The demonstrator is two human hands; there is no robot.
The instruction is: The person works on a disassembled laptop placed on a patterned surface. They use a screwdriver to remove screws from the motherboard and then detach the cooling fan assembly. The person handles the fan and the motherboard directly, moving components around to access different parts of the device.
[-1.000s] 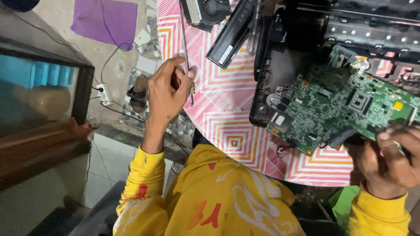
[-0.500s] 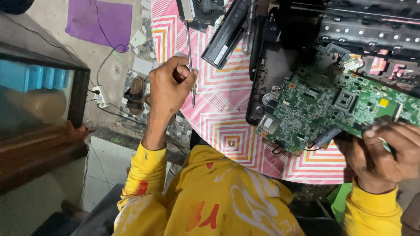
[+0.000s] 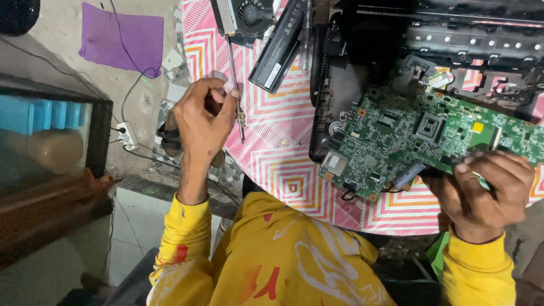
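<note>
Green circuit board [image 3: 430, 141], chip-studded, pinched in right hand [image 3: 487, 192]'s grip; left hand [image 3: 201, 119]'s grip around screwdriver [image 3: 233, 73].

Hidden and cropped parts at the repair table

The left hand [image 3: 203, 122] covers the screwdriver's [image 3: 234, 79] handle; the right hand [image 3: 486, 190] hides the green circuit board's [image 3: 419, 139] lower edge. The cooling fan [image 3: 249, 16] and the black laptop chassis [image 3: 453, 39] run off the top edge; board components are too small to tell.
</note>
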